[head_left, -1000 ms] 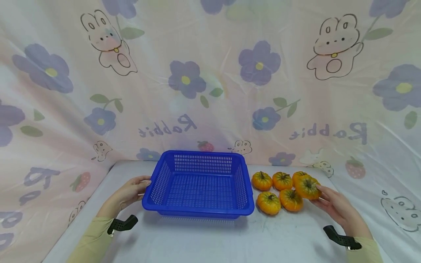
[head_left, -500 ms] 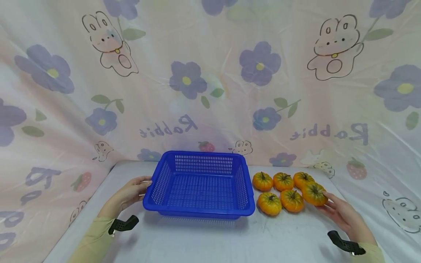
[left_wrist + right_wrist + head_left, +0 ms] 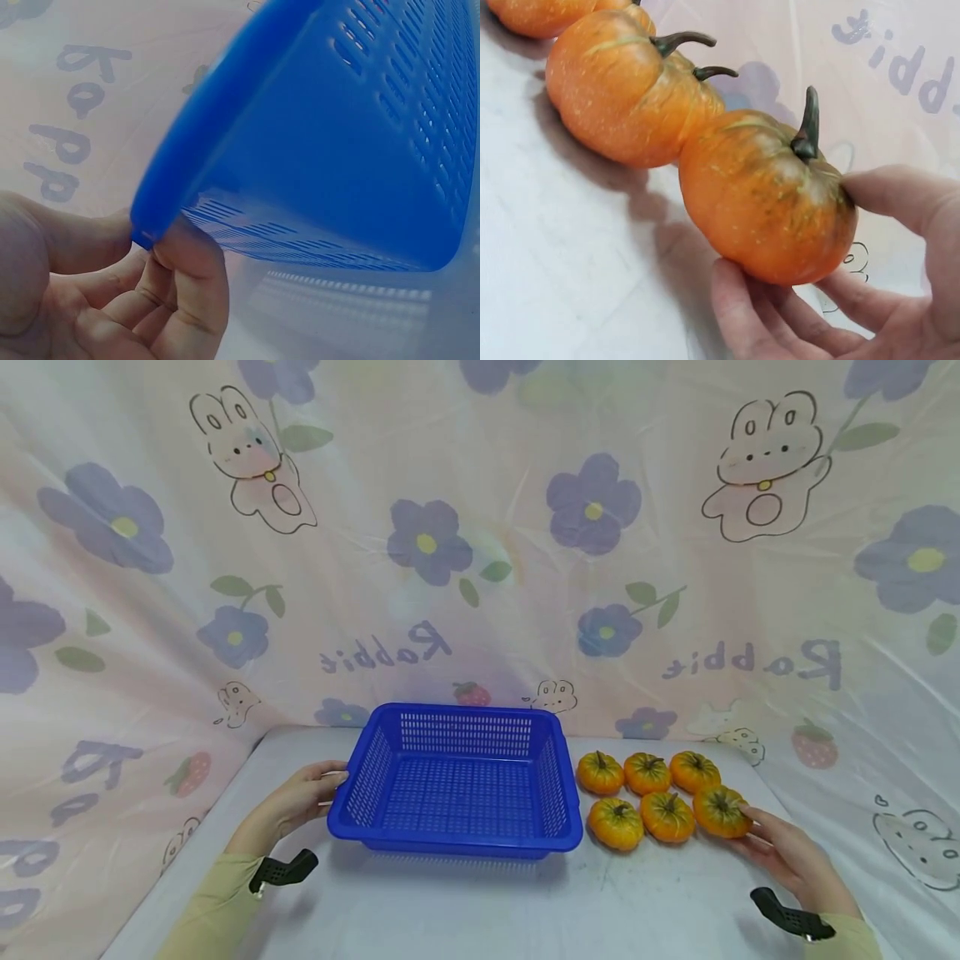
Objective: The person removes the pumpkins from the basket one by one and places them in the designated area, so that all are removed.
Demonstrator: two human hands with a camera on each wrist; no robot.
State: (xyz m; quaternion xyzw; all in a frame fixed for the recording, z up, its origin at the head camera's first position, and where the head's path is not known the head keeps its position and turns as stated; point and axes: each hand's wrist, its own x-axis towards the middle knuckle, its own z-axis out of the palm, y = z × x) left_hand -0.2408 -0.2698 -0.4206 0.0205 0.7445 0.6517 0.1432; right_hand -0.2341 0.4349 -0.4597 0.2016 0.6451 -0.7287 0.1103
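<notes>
My left hand (image 3: 302, 797) grips the left rim of a blue plastic basket (image 3: 453, 842). In the left wrist view the thumb lies on the outside of the rim (image 3: 184, 150) and curled fingers come from beneath it. On the right, my right hand (image 3: 783, 852) holds a small orange pumpkin (image 3: 720, 811) with a dark stem. The right wrist view shows this pumpkin (image 3: 769, 202) between the thumb above and the fingers below, tilted and seemingly just off the table. Beside it sits another pumpkin (image 3: 667, 817) in the front row.
Several more pumpkins stand right of the basket, among them a back-row pumpkin (image 3: 694, 772) and a front-left pumpkin (image 3: 616, 823). A white table (image 3: 450, 910) bears everything. Behind and at the sides hangs a printed curtain (image 3: 510, 610) with rabbits and flowers.
My right hand has moved right and toward me with its pumpkin, from over the back-right pumpkin to the right end of the front row. The left hand and basket have stayed put.
</notes>
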